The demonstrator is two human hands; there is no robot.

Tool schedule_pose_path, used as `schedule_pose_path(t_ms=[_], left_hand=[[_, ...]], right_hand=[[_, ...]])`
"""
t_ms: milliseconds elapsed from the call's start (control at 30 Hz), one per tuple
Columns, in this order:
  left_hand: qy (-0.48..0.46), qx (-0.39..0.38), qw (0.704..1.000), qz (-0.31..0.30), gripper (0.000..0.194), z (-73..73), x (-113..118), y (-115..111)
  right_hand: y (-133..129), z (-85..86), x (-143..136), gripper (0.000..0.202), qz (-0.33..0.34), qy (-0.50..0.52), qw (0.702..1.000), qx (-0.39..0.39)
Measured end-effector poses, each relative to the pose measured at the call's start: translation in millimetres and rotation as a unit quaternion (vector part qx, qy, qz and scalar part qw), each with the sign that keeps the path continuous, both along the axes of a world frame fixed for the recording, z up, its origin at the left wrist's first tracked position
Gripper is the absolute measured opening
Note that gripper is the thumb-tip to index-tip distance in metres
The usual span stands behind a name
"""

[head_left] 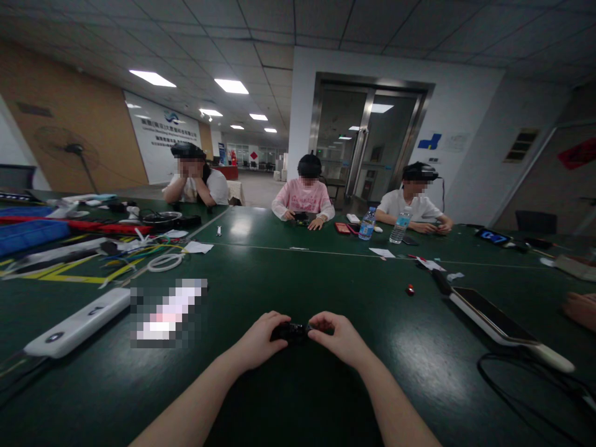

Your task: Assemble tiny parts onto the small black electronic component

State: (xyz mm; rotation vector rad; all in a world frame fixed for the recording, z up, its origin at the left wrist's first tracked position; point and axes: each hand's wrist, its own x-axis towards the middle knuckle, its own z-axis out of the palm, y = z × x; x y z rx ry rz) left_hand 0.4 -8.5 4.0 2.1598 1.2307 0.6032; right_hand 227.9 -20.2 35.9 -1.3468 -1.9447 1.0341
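Observation:
A small black object (296, 331) lies between my hands, low over the green table; its kind is too dark to make out. Its left end is gripped by my left hand (263, 340), with the thumb below and the fingers curled over the top. At the other end, the thumb and fingertips of my right hand (339, 338) pinch a small dark part of it. Part of the object is hidden behind my fingers.
Left of my hands are a white power bank-like device (79, 323), a blurred-out phone-like slab (172, 310) and a coiled white cable (166, 262). A black-screened device (493, 315) and a small red item (410, 289) lie right. Water bottles (367, 225) and several seated people are across the table (261, 273).

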Motion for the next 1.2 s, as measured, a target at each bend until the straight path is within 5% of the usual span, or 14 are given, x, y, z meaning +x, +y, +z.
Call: schedule_pose_path(t_ms=[467,667,967,1200], left_hand=[[-0.004,0.016,1.000,0.003,0.043,-2.0,3,2],[-0.009,0.005,1.000,0.010,0.043,-2.6,3,2],[-0.009,0.010,1.000,0.015,0.041,-2.9,3,4],[0.031,0.004,0.999,0.017,0.043,5.5,10,11]], right_hand=[[-4,-14.2,-35,0.019,-0.014,-0.102,0.993,0.066],[-4,-15.8,-33,0.021,-0.031,-0.106,0.993,0.049],[2,-19.2,-16,0.035,0.040,-0.039,0.997,0.048],[14,-23.0,-15,0.033,0.015,-0.062,0.998,0.022]])
